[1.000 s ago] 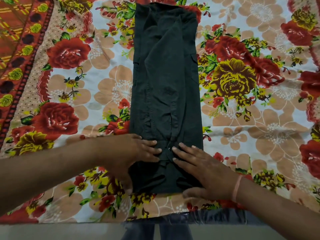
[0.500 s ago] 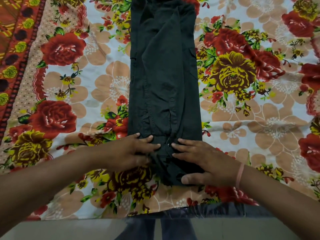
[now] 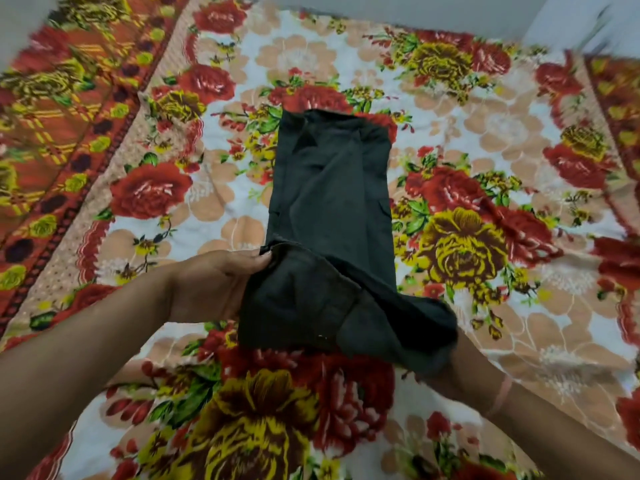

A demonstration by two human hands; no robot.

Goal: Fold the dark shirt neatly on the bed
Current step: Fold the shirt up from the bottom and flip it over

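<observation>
The dark shirt (image 3: 332, 202) lies as a long narrow strip down the middle of the flowered bed sheet (image 3: 485, 126). Its near end is lifted off the bed and turned up toward the far end. My left hand (image 3: 214, 282) grips the left corner of that raised end, thumb on top. My right hand (image 3: 446, 368) holds the right corner from below and is mostly hidden under the cloth; only the wrist with a pink band shows.
The sheet covers the whole bed, with an orange patterned border (image 3: 52, 126) along the left. A pale wall (image 3: 381, 8) runs behind the far edge. The view is blurred by motion.
Both hands went from pressing flat on the shirt's near end to gripping its corners and lifting it up and forward. The camera view tilted up, showing more of the bed.
</observation>
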